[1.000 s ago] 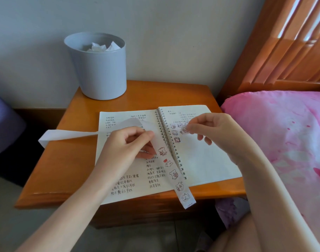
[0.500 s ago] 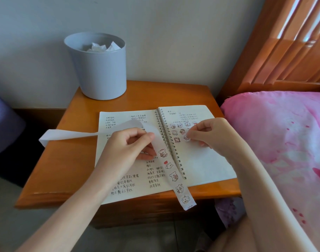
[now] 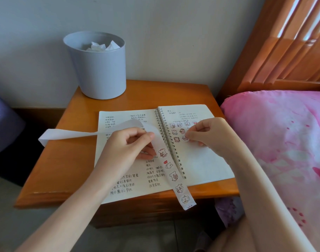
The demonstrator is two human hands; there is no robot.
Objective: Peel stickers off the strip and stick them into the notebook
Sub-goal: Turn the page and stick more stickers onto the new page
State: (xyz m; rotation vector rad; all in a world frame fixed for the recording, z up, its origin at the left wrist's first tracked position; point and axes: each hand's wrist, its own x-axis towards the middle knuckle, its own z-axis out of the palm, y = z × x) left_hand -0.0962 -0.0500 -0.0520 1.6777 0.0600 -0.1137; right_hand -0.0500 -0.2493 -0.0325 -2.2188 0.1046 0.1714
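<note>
left hand (image 3: pixel 130 144) pinches the strip (image 3: pixel 68 134), which trails toward the person; next sticker (image 3: pixel 162 152) sits just right of its fingers, as right hand (image 3: pixel 210 132) pinches a sticker (image 3: pixel 185 138) onto the notebook (image 3: pixel 201 160).

grey bin (image 3: pixel 98 70) on wooden nightstand (image 3: pixel 68 160)

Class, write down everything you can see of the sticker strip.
The sticker strip is a long, narrow band of white paper. Its bare part reaches left past the table, then arches over the notebook, where the left hand pinches it. Below the hand it runs beside the spiral binding, carrying five cartoon animal stickers; its end overhangs the front edge.
</note>
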